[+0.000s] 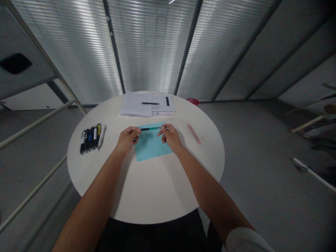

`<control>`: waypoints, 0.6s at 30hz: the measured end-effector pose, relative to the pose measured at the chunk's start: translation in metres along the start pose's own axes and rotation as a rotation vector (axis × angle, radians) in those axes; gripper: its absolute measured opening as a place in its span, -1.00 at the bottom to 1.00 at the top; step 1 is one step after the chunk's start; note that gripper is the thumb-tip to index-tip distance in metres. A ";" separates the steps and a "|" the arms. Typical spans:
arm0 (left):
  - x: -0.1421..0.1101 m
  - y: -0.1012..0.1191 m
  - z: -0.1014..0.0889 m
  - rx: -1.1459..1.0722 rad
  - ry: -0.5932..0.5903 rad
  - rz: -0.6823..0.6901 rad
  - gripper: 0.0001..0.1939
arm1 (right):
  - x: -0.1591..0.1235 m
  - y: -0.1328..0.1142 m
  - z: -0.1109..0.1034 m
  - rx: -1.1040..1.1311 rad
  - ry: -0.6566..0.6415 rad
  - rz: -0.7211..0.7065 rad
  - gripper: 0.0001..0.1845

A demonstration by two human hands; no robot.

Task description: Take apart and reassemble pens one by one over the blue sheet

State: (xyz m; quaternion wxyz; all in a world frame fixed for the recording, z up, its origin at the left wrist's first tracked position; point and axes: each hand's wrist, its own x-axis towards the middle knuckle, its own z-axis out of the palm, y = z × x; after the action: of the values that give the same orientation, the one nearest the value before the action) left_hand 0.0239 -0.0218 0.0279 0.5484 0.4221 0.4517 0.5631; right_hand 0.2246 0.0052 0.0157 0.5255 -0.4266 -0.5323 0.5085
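A white sleeve [245,240] led to the right hand [170,136], pinching one end of a green-and-black pen [151,128]; the left hand [127,140] pinched the other end, just above a blue paper sheet [152,144].

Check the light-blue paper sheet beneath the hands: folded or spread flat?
Spread flat: the light-blue rectangular paper sheet lies level on the round white tabletop, no fold showing.

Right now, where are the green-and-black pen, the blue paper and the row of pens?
Green-and-black pen [151,128]: head view, barrel.
Blue paper [151,145]: head view, centre.
Row of pens [90,139]: head view, middle pen.
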 end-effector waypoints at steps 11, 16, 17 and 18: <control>-0.001 -0.003 0.002 0.163 -0.021 0.055 -0.74 | 0.001 -0.007 -0.003 0.168 0.047 0.067 -0.56; -0.005 -0.007 0.007 0.431 -0.017 0.228 -0.84 | -0.002 -0.014 -0.005 0.286 -0.074 0.253 -0.50; -0.005 -0.008 0.008 0.464 -0.033 0.239 -0.85 | -0.003 -0.016 -0.005 0.285 -0.121 0.270 -0.48; -0.006 -0.008 0.008 0.489 -0.047 0.248 -0.86 | -0.005 -0.017 -0.006 0.282 -0.164 0.279 -0.46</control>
State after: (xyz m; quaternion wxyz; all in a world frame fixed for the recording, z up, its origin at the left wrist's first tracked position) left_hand 0.0341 -0.0276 0.0224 0.3673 0.6068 0.5064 0.4903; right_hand 0.2319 -0.0008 0.0320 0.4595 -0.3756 -0.4326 0.6787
